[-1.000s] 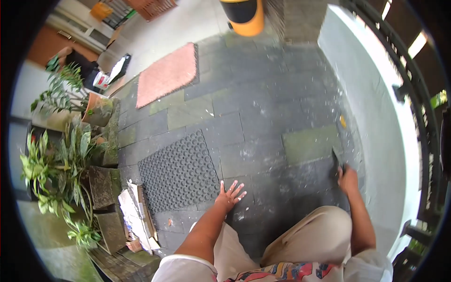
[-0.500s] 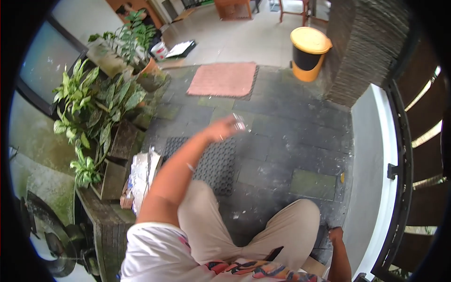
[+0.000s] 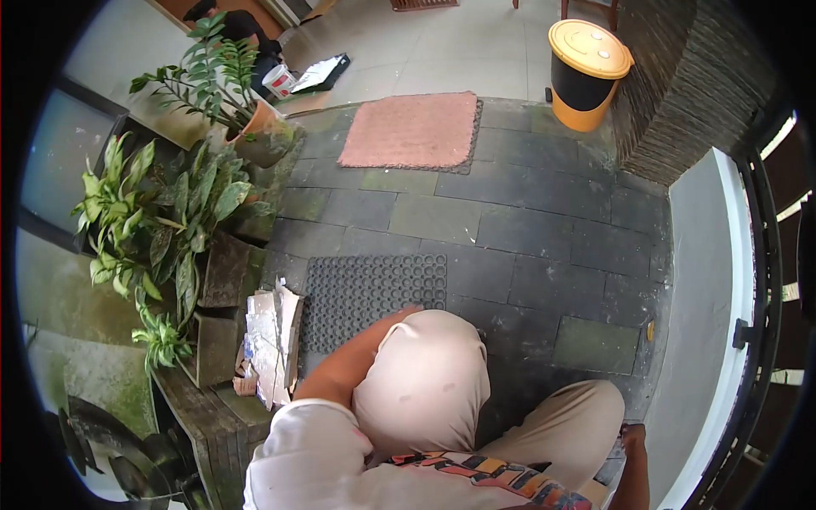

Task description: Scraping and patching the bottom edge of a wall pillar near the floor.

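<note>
My left forearm (image 3: 340, 371) reaches forward along the outside of my raised left knee (image 3: 425, 365). The left hand is hidden behind that knee, near the front edge of a dark rubber mat (image 3: 374, 285) with round holes, so its fingers do not show. Low at the right, my right hand (image 3: 631, 433) hangs beside my right knee (image 3: 586, 408), close to the low grey wall. Its fingers look curled in, and anything inside them is too small or hidden to make out. Flattened cardboard and paper scraps (image 3: 274, 344) lean beside the rubber mat.
Potted plants (image 3: 183, 204) and a wooden planter ledge (image 3: 204, 416) line the left. Ahead lies a pink doormat (image 3: 412, 129). A yellow-and-black bin (image 3: 585, 76) stands by the stone pillar. A low wall (image 3: 710, 238) bounds the right. Another person (image 3: 242, 34) sits far left beside a white bucket (image 3: 279, 81).
My left hand has come down and back from above the paving to behind my left knee, which has risen. My right hand stays low beside the right knee. The view has shifted slightly.
</note>
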Action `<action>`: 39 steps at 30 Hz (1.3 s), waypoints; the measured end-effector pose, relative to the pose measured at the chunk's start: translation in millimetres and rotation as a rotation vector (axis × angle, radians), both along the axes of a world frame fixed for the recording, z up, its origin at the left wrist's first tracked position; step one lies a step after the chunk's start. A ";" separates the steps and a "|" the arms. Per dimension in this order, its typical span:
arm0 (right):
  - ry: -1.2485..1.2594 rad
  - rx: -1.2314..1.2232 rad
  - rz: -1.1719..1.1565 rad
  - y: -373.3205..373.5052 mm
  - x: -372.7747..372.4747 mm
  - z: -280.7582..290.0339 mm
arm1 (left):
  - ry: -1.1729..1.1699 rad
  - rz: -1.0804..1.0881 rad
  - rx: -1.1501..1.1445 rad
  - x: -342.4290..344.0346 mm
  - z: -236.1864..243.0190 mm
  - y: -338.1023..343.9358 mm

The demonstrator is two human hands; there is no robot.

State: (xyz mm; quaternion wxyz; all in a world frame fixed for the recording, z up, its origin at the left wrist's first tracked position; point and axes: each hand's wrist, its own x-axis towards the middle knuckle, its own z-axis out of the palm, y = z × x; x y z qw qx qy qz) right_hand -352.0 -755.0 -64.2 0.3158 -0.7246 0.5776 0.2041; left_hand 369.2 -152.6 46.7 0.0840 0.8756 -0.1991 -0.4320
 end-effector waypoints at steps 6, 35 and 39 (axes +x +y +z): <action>0.256 -0.037 0.255 34.5 -102.8 31.3 | -0.187 -0.343 0.316 6.7 86.9 -259.1; -0.001 -0.063 0.343 -108.1 392.2 353.2 | -1.211 -0.595 0.132 62.9 -91.7 -305.7; -0.006 -0.037 0.175 -137.5 332.7 292.9 | -0.188 -0.556 0.376 44.3 15.6 -386.8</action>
